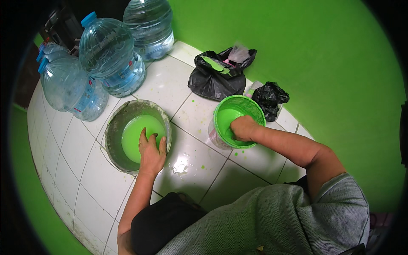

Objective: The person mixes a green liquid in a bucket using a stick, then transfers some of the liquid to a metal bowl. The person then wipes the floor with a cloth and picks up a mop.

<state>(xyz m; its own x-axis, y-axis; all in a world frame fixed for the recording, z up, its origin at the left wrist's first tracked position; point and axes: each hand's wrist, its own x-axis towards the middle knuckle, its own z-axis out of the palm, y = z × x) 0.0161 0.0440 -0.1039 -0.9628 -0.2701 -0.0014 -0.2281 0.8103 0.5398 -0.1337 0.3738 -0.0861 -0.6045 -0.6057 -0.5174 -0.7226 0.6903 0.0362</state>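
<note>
My left hand (151, 151) hovers at the inner right side of a grimy bucket (111, 131) of thin light-green liquid (129, 136), its fingers apart and holding nothing that I can see. My right hand (243, 126) reaches into a smaller bucket (249, 102) coated inside with bright green paint or liquid; its fingers are down inside and hidden. Green drops (203, 167) and a wet patch (180, 168) lie on the white tiles between and below the buckets.
Several large water bottles (106, 55) stand at the back left on the tiled floor (87, 191). A black bag (214, 85) with torn green material on top and a smaller black bag (270, 100) lie against the green wall (323, 55), behind the smaller bucket.
</note>
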